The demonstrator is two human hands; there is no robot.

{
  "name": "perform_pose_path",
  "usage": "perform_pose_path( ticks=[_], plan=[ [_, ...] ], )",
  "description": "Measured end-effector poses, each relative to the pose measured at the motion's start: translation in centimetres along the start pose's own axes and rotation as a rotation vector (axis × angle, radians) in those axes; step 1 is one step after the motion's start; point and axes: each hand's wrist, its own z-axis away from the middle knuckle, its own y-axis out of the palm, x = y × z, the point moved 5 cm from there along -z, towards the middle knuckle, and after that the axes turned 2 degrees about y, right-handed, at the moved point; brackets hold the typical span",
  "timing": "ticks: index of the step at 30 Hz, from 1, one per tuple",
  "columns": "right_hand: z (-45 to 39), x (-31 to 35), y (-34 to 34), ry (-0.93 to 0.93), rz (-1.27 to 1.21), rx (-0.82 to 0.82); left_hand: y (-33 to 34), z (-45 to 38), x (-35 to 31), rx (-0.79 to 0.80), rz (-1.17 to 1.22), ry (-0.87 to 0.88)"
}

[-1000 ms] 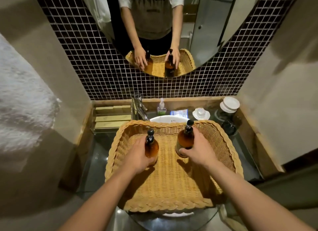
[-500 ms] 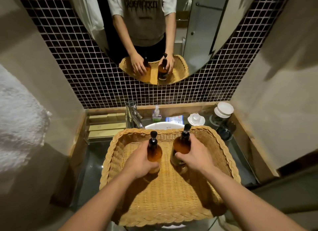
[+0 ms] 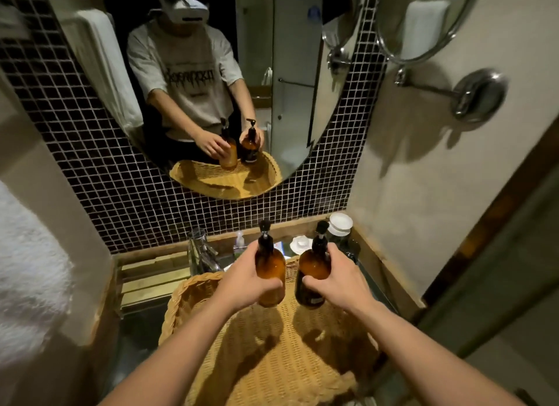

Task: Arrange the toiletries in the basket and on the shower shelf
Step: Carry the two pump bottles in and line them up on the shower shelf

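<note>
Now both amber pump bottles are up off the basket [image 3: 187, 303], one per hand. Left hand [image 3: 245, 281] is wrapped round the left bottle [image 3: 270, 272] at mid-body; right hand [image 3: 338, 280] is clamped on the right bottle [image 3: 313, 274] the same way. Both sit lower centre of the frame, above the basket's far half, upright w/ a slight lean, close together but not touching.

Risks, as I judge them: glass-looking bottles held side by side could knock together if the hands drift inward. Pump heads ride high, so either could catch on the tap [image 3: 201, 253] or the small items at the back of the worktop [image 3: 142, 324]. One hand per bottle means no backup if a grip slips.

Vs 0.5 s ago: the bottles stood on the basket floor w/ the hands round them; they are now lifted clear, shadows showing on the weave below. The view has also tilted up, so more of the mirror [image 3: 290, 73] shows.
</note>
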Motion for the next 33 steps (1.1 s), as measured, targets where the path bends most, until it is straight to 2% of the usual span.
perform_pose_path(
  ticks=[7,12,16,20,33],
  plan=[
    [4.0,-3.0,-6.6,0.117,-0.016,-0.115,3.9,-0.8,-6.6,0.092,0.028,0.132],
    [8.2,-7.8,-12.2,0.248,0.044,-0.225,8.9,-0.8,-12.3,0.179,-0.009,0.227],
    [12.0,-11.9,-16.4,0.308,0.071,-0.299,13.6,0.1,-16.9,0.257,-0.005,0.296],
    [16.5,-15.8,-19.6,0.310,-0.008,-0.338,19.0,2.1,-21.1,0.340,0.006,0.348],
    [31.8,-29.4,-31.7,0.469,-0.034,-0.500,36.9,9.7,-34.0,0.535,0.023,0.416]
  ],
)
